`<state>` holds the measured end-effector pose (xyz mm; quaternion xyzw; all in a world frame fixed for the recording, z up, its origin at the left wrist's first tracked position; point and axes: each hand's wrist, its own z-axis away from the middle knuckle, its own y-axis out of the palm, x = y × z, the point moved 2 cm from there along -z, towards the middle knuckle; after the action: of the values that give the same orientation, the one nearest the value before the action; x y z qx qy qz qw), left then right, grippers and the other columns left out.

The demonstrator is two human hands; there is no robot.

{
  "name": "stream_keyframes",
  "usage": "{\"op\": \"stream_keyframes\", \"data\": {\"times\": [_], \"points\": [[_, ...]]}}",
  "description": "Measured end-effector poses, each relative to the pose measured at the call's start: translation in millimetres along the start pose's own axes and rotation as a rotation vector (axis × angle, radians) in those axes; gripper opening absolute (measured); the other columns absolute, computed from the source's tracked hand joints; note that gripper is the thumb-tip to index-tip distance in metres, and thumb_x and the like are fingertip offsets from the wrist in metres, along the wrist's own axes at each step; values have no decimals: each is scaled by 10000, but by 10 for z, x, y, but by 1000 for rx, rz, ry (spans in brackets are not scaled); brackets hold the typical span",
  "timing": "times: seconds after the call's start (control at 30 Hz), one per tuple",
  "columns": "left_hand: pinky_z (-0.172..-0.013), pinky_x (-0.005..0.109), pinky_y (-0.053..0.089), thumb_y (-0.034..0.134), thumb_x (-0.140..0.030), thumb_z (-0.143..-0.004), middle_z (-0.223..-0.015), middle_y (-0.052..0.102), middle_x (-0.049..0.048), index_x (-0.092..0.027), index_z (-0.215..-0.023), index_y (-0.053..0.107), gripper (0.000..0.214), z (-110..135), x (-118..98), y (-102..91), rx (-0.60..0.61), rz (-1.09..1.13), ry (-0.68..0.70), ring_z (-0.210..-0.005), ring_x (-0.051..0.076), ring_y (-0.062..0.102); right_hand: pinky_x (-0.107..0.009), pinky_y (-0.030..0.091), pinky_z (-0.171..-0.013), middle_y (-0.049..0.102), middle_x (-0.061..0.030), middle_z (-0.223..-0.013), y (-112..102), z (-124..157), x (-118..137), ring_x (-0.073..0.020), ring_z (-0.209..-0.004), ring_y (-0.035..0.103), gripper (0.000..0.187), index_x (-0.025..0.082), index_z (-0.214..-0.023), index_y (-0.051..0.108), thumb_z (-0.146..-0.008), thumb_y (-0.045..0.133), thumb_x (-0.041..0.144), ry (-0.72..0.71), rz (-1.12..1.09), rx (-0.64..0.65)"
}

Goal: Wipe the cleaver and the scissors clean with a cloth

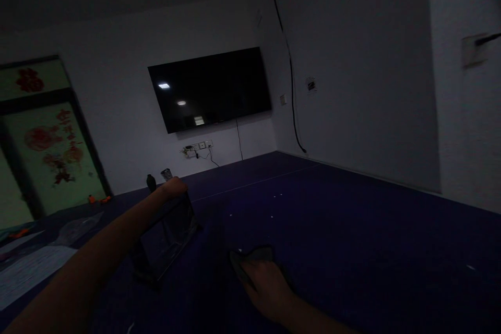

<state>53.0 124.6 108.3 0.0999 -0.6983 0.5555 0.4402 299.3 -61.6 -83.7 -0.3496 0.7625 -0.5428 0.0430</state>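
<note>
The room is dim. My left hand (173, 187) reaches forward and is closed on the far top edge of a dark, glassy box-like container (166, 240) that stands on the dark blue floor (332, 229). My right hand (266, 284) lies low near the front, fingers pressed down on a dark cloth (250, 258) flat against the floor, a little to the right of the container. What the container holds is too dark to make out.
A black wall-mounted TV (209, 88) hangs ahead, with sockets and cables (198, 148) below it. Two small dark objects (158, 177) stand behind the container. A flowered panel (47, 151) is at left; pale sheets (27, 266) lie on the floor.
</note>
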Motion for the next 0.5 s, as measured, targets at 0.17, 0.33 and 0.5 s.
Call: {"op": "stream_keyframes", "data": {"times": [0.17,0.33,0.5], "points": [[-782,379,466,486,-243,-840,-1005,592,113,-114,-1003,570,225,73,-28,-52,-23,-11,-63,-888,197,573,-252,390,-641,679,-52,-900,-16,-11,3,-183,-790,628,241,196,-924,587,-847,365,248,11,20,4],[-851,351,401,434,-173,-826,-1051,604,136,-156,-1006,586,236,352,24,-318,-237,17,-148,-1000,230,542,-245,384,-642,678,-47,-902,-16,-11,3,-176,-785,624,234,198,-928,588,-848,375,253,22,9,0],[-856,434,385,372,-449,-817,-1291,404,250,-45,-1279,346,614,839,255,-440,-666,141,-763,-1155,345,410,-251,383,-644,677,-46,-872,3,-14,-6,-179,-777,622,229,194,-878,593,-852,372,249,30,4,12]]}}
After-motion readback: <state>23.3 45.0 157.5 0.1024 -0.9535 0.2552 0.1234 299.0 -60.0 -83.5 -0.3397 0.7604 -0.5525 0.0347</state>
